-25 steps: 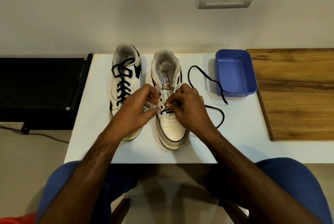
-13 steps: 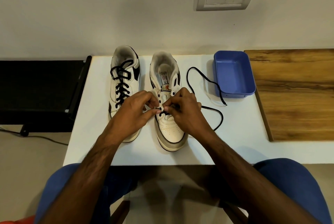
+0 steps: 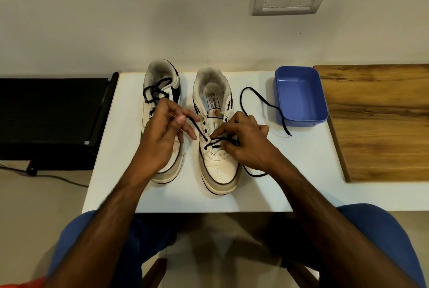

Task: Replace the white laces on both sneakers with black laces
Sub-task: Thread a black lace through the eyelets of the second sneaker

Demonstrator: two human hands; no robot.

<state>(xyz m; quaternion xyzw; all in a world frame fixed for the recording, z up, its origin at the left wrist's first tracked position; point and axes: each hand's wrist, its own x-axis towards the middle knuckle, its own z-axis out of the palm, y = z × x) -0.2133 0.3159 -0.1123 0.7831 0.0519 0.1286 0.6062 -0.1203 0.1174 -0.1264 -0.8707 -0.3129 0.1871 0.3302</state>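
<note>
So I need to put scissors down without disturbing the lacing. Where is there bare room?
The wooden board right of the blue tray is bare. The white table is free at its near right corner. Around both sneakers it is crowded, and the loose black lace trails beside the tray.

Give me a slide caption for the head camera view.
Left hand pulls a black lace through the right sneaker; left sneaker already laced.

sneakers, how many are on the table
2, side by side on the white table. The left sneaker, already laced in black, sits partly behind the left hand. The right sneaker is half-laced under the right hand.
</note>
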